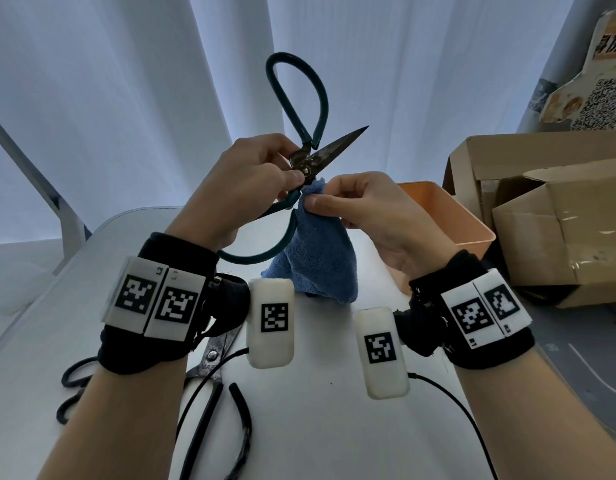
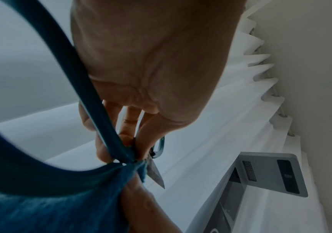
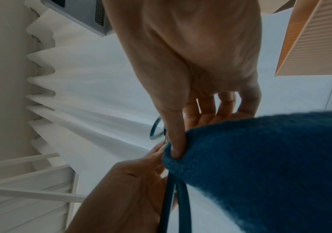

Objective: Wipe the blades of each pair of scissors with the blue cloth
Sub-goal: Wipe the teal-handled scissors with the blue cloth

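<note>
The left hand [image 1: 244, 188] is pinching the green scissors [image 1: 301, 157] at the screw, up in the air over the white table [image 1: 317, 410], with the open blade pointing to 2 o'clock. The right hand [image 1: 372, 216], just at 4 o'clock from the screw, is pinching the blue cloth [image 1: 317, 258] around the other blade, and the cloth is hanging down toward 6 o'clock. More scissors [image 1: 213, 355] are lying on the table under the left wrist.

Cool, even daylight comes through the white curtain [image 1: 133, 81] behind the table [image 1: 320, 393], leaving the near side of both hands dim and casting only soft shadows on the tabletop. The head view bends straight lines toward its edges. Both wrist views are dim and bluish, with the blue cloth [image 3: 271, 165] nearest the lens blurred.
</note>
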